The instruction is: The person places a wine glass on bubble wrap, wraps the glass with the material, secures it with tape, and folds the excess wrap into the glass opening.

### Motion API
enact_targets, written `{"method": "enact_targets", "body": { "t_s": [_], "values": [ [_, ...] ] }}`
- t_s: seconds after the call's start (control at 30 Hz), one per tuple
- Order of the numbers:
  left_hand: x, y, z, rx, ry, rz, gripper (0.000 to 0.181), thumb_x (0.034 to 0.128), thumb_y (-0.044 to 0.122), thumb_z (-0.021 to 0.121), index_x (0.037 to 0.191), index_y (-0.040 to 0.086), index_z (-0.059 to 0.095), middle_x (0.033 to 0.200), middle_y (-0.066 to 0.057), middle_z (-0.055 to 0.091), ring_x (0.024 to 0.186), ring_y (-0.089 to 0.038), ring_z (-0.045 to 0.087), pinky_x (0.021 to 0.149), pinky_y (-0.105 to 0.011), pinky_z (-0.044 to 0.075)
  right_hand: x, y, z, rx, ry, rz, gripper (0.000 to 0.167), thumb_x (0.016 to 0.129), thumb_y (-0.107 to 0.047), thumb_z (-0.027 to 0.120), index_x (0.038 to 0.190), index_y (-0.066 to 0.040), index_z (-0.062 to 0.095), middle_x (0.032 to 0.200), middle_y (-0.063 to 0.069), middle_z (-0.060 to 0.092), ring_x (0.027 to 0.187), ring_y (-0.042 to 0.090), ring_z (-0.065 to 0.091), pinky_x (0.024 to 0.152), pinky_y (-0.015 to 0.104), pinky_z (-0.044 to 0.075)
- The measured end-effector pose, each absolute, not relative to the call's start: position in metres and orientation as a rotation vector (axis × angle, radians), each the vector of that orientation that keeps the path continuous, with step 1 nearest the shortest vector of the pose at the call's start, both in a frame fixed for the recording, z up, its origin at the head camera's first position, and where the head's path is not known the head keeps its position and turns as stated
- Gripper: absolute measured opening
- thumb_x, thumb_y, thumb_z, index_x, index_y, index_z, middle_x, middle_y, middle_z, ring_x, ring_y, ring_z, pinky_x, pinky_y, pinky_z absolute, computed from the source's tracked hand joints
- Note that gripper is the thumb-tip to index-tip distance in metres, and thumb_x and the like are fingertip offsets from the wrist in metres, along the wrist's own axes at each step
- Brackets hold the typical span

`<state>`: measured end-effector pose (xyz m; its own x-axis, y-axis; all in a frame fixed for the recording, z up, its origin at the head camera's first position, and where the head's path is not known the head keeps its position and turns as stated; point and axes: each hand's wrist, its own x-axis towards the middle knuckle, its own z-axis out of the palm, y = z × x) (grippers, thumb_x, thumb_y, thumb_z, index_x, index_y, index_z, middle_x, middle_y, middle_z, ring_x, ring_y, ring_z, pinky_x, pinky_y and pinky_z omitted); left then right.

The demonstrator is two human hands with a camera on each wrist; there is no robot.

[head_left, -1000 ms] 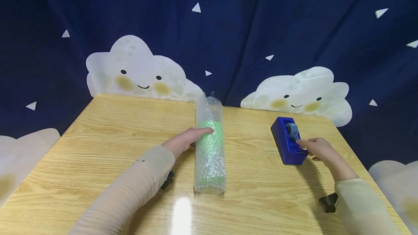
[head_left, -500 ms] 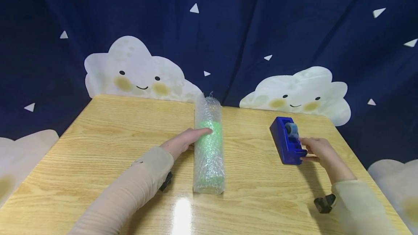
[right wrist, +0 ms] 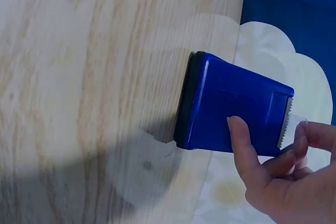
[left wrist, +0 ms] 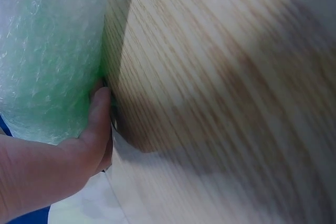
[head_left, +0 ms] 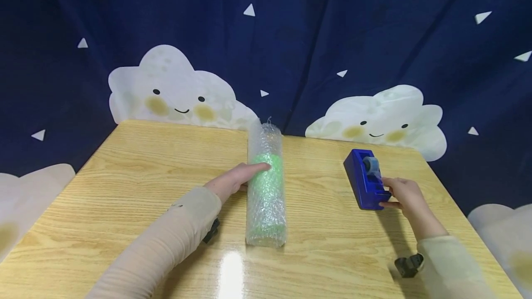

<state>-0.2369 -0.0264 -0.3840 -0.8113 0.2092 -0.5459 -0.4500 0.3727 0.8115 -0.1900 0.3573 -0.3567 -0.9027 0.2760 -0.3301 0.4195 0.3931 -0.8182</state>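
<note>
A green cylinder-shaped bundle in bubble wrap [head_left: 267, 206] lies lengthwise on the table. My left hand [head_left: 236, 179] holds it at mid-length, one digit across its top and the others low on its left side; in the left wrist view, that hand [left wrist: 58, 163] lies against the wrap [left wrist: 47, 51]. At the right stands a blue tape dispenser [head_left: 359, 183] with a tape roll [head_left: 372, 165]. My right hand [head_left: 411, 202] is at its front end. The right wrist view shows this hand [right wrist: 294, 187] pinching clear tape [right wrist: 297, 120] beside the serrated cutter, another digit touching the dispenser's face [right wrist: 236, 98].
The wooden table [head_left: 166, 151] reaches back to a dark blue curtain [head_left: 291, 36] printed with white clouds. Small black devices sit under both wrists, the left [head_left: 211, 230] and the right [head_left: 408, 266].
My right hand has shifted slightly down and left, and its lower digit has come onto the dispenser's front. The left hand stays on the wrapped bundle.
</note>
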Motion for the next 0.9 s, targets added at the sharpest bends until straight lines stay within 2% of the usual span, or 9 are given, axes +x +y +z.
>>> {"method": "enact_targets", "body": {
  "t_s": [0.13,0.33,0.6,0.9],
  "values": [
    [-0.237,-0.026,-0.384,-0.211,2.055,1.473,0.102,0.0795,0.057,0.059,0.149,0.002,0.01,0.155,-0.019,0.014,0.139,-0.037,0.025,0.113,-0.06,0.013,-0.188,0.357,-0.358,0.649,2.494,-1.567,0.035,0.096,-0.026,0.046,0.063,-0.015,0.037,0.063,-0.005,0.038,0.066,0.011,0.045,0.07,0.032,0.058],
    [-0.238,-0.026,-0.384,-0.216,2.051,1.486,0.102,0.0798,0.056,0.06,0.149,0.001,0.01,0.155,-0.019,0.015,0.137,-0.035,0.029,0.113,-0.058,0.015,-0.187,0.36,-0.363,0.652,2.44,-1.663,0.027,0.095,-0.023,0.047,0.072,-0.01,0.045,0.064,-0.006,0.039,0.065,0.009,0.044,0.069,0.032,0.058],
    [-0.237,-0.025,-0.384,-0.222,2.046,1.505,0.099,0.0801,0.054,0.06,0.148,0.0,0.013,0.152,-0.018,0.024,0.133,-0.032,0.037,0.113,-0.053,0.021,-0.206,0.408,-0.42,0.631,2.32,-1.958,0.034,0.092,-0.027,0.055,0.061,-0.019,0.045,0.06,-0.009,0.039,0.063,0.009,0.045,0.068,0.035,0.059],
    [-0.238,-0.024,-0.386,-0.215,2.048,1.52,0.096,0.0816,0.052,0.06,0.147,-0.002,0.014,0.145,-0.019,0.034,0.122,-0.029,0.048,0.111,-0.045,0.031,-0.168,0.364,-0.367,0.552,1.972,-2.271,0.039,0.091,-0.003,0.038,0.055,-0.015,0.045,0.055,-0.007,0.04,0.057,0.007,0.042,0.067,0.036,0.058]
  ]
}}
